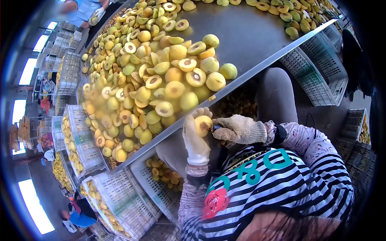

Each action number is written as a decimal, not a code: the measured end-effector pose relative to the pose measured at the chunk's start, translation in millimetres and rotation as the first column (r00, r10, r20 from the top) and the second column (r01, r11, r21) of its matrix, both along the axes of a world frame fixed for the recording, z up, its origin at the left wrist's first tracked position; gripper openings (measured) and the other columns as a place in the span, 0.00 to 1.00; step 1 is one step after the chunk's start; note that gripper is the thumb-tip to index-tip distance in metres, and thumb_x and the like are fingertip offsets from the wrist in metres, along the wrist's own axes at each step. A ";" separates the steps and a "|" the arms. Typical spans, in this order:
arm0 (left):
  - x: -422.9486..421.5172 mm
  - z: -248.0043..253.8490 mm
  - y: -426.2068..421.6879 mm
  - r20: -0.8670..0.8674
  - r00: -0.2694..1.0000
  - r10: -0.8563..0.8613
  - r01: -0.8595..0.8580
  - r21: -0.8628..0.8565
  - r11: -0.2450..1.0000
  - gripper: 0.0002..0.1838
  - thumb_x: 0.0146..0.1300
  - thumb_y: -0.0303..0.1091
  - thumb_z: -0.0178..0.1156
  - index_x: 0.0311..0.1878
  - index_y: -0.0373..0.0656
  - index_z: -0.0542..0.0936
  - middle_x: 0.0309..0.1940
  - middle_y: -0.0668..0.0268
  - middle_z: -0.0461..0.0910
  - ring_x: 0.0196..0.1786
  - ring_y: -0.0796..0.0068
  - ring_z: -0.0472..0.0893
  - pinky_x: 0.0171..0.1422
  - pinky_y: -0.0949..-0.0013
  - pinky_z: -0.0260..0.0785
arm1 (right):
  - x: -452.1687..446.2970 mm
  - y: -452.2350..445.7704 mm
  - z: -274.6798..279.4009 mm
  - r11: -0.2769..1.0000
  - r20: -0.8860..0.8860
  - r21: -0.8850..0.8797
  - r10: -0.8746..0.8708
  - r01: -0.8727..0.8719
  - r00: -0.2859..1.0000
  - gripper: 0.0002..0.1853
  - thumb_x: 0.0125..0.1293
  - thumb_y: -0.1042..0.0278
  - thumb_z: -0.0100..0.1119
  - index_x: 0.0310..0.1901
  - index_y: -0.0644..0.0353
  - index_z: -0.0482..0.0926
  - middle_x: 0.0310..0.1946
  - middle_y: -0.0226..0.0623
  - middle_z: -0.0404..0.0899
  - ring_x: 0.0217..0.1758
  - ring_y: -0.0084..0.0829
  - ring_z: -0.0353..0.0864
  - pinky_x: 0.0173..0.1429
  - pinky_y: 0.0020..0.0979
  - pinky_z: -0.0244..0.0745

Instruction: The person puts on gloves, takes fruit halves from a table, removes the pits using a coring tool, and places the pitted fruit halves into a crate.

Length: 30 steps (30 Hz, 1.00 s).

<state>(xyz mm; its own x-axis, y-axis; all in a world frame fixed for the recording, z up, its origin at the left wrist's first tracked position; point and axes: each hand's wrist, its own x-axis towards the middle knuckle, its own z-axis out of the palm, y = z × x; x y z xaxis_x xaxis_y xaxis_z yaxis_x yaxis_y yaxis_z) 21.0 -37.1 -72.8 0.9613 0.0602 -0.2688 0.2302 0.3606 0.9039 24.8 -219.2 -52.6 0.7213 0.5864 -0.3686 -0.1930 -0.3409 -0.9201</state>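
Observation:
My left hand (196, 138), in a pale glove, is closed around a halved yellow peach (203, 125). The cut face, with a brown pit hollow, is turned to the right. My right hand (240, 129), in a knitted glove, is closed on a small tool (216, 127) with a bit of blue showing. Its tip is at the hollow of the peach; the glove hides most of the tool, so its kind cannot be told. Both hands are just off the near edge of the metal table (225, 24), above my lap.
A large heap of halved and whole peaches (161, 76) covers the table's left part, and more peaches (295, 18) lie at the far right. Crates of fruit (120, 201) stand at the lower left, and stacked crates (315, 66) at the right. A gloved co-worker (86, 12) stands at the upper left.

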 end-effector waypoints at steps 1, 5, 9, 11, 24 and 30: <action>1.0 0.6 -3.9 -0.023 0.999 0.034 -0.034 0.005 0.999 0.26 0.80 0.52 0.44 0.52 0.35 0.77 0.50 0.54 0.83 0.51 0.61 0.83 0.59 0.61 0.76 | 1.3 1.5 -0.7 1.000 0.021 -0.002 -0.013 0.013 1.000 0.28 0.76 0.42 0.52 0.56 0.64 0.79 0.42 0.49 0.85 0.44 0.42 0.85 0.50 0.38 0.79; -0.3 4.4 -15.4 0.004 0.996 0.090 -0.089 0.208 0.974 0.31 0.81 0.56 0.39 0.48 0.34 0.79 0.45 0.55 0.85 0.46 0.66 0.82 0.56 0.65 0.75 | -0.1 5.2 -11.3 1.000 0.068 0.023 -0.021 0.020 0.997 0.28 0.77 0.42 0.52 0.56 0.63 0.79 0.44 0.50 0.85 0.46 0.46 0.85 0.52 0.40 0.78; 2.8 9.0 -18.6 -0.057 0.998 0.030 -0.016 0.231 0.973 0.33 0.81 0.56 0.37 0.46 0.33 0.80 0.40 0.57 0.85 0.42 0.68 0.82 0.53 0.67 0.75 | -3.9 0.8 -27.7 0.999 0.132 0.037 0.016 -0.021 0.991 0.26 0.77 0.43 0.52 0.56 0.60 0.80 0.46 0.50 0.85 0.49 0.49 0.85 0.55 0.42 0.78; 8.0 13.3 -15.2 -0.031 0.994 -0.107 0.111 0.320 0.941 0.33 0.81 0.56 0.37 0.45 0.33 0.80 0.38 0.57 0.85 0.40 0.68 0.82 0.51 0.68 0.75 | -3.8 0.9 -32.2 0.999 0.099 0.031 0.016 -0.019 0.995 0.25 0.76 0.44 0.53 0.57 0.60 0.80 0.47 0.50 0.85 0.50 0.49 0.85 0.55 0.42 0.78; 36.6 23.0 5.8 -0.048 0.834 -0.549 0.551 0.060 0.832 0.17 0.76 0.33 0.55 0.55 0.29 0.82 0.28 0.59 0.86 0.30 0.74 0.84 0.41 0.73 0.77 | -6.6 4.0 -40.0 0.946 -0.461 0.323 0.188 -0.033 0.867 0.25 0.78 0.39 0.51 0.42 0.57 0.80 0.24 0.28 0.75 0.24 0.24 0.72 0.29 0.29 0.68; 27.4 0.0 10.4 -0.152 0.820 -0.551 0.446 -0.433 0.783 0.19 0.77 0.38 0.51 0.54 0.28 0.80 0.24 0.58 0.83 0.27 0.69 0.82 0.37 0.71 0.75 | 9.5 -1.3 -40.0 0.877 -0.626 0.390 0.476 -0.280 0.618 0.24 0.76 0.39 0.53 0.33 0.52 0.78 0.19 0.20 0.69 0.18 0.16 0.64 0.21 0.21 0.56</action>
